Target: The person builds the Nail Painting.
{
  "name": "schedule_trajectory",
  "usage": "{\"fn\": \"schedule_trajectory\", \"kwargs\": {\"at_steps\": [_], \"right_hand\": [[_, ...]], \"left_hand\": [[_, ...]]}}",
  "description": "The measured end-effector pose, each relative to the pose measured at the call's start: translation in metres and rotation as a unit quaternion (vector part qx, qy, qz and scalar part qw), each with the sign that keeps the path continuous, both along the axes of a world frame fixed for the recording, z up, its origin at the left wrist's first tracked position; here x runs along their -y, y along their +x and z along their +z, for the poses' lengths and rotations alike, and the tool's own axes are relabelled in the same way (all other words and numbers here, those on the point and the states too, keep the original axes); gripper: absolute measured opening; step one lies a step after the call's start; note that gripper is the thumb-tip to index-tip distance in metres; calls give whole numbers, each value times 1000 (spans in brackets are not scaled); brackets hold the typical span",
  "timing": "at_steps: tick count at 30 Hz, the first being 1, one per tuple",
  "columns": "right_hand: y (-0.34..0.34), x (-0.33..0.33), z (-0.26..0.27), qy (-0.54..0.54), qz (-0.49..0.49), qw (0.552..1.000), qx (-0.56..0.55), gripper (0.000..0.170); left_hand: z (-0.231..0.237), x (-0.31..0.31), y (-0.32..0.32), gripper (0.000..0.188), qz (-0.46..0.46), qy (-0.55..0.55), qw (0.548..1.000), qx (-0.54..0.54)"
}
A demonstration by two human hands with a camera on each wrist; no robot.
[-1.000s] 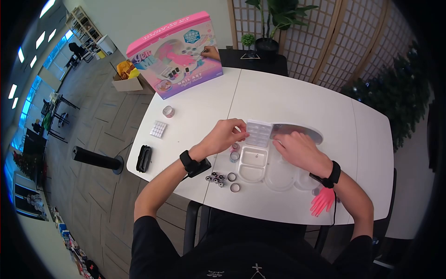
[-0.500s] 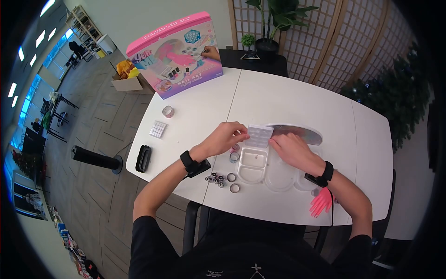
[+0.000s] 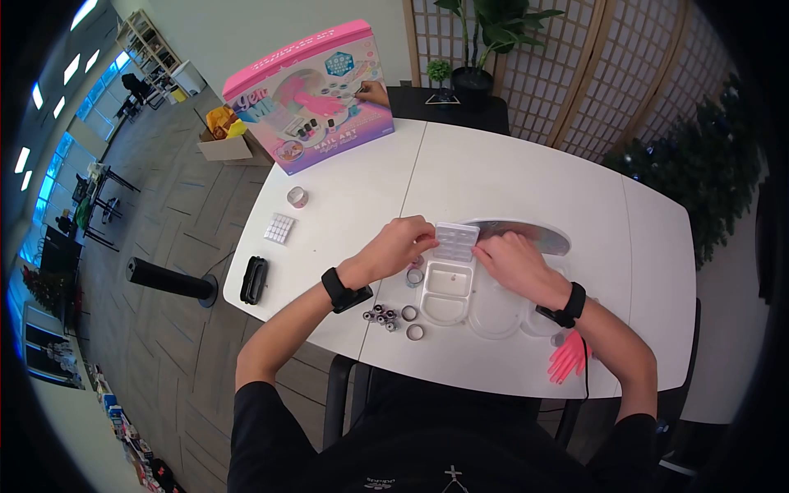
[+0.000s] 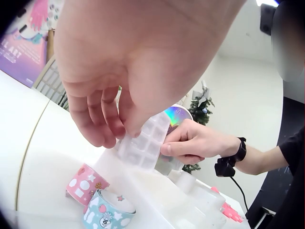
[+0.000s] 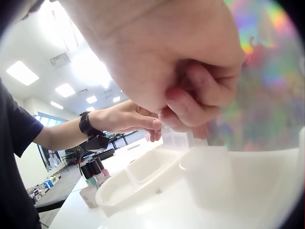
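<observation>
Head view: A person at a white table (image 3: pixel 509 181) grips a clear compartmented case (image 3: pixel 458 241) two-handed, the left hand (image 3: pixel 403 242) pinching its left side and the right hand (image 3: pixel 519 267) its right. The case is raised at a tilt near the table's middle, at the far end of a white two-section tray (image 3: pixel 447 295). Small bottles (image 3: pixel 383 318) cluster toward the near edge; a pink model hand (image 3: pixel 569 359) lies along that edge toward the right corner, and a pink-and-purple box (image 3: pixel 316 103) stands at the far left corner.

Left wrist view: Thumb and fingers pinch the case beyond a pink tape roll (image 4: pixel 87 185) and a blue tape roll (image 4: pixel 105 212).

Right wrist view: Curled fingers hold the case beside a shimmering panel (image 5: pixel 271 81).
</observation>
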State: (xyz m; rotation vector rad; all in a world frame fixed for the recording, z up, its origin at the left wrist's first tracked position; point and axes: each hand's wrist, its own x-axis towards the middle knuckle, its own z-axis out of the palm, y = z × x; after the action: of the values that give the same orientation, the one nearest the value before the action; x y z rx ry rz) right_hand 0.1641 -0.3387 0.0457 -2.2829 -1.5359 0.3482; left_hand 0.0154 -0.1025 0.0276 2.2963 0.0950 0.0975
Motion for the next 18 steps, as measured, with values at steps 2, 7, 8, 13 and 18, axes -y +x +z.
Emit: {"fn": "schedule_trajectory", "kwargs": {"at_steps": [2, 7, 8, 13, 18], "right_hand": [[1, 0, 2, 5, -2, 1000, 0, 28], [0, 0, 5, -2, -3, 1000, 23, 27], [-1, 0, 5, -2, -6, 1000, 25, 27], [-8, 10, 31, 4, -30, 999, 11, 29], [-21, 34, 61, -3, -27, 1000, -15, 29]], "left_hand": [[4, 3, -1, 21, -1, 27, 1000, 10], [2, 6, -3, 21, 9, 67, 997, 30], [4, 7, -4, 21, 19, 56, 998, 19], [32, 4, -23, 18, 43, 44, 997, -45], [16, -6, -54, 14, -60, 93, 992, -68]]}}
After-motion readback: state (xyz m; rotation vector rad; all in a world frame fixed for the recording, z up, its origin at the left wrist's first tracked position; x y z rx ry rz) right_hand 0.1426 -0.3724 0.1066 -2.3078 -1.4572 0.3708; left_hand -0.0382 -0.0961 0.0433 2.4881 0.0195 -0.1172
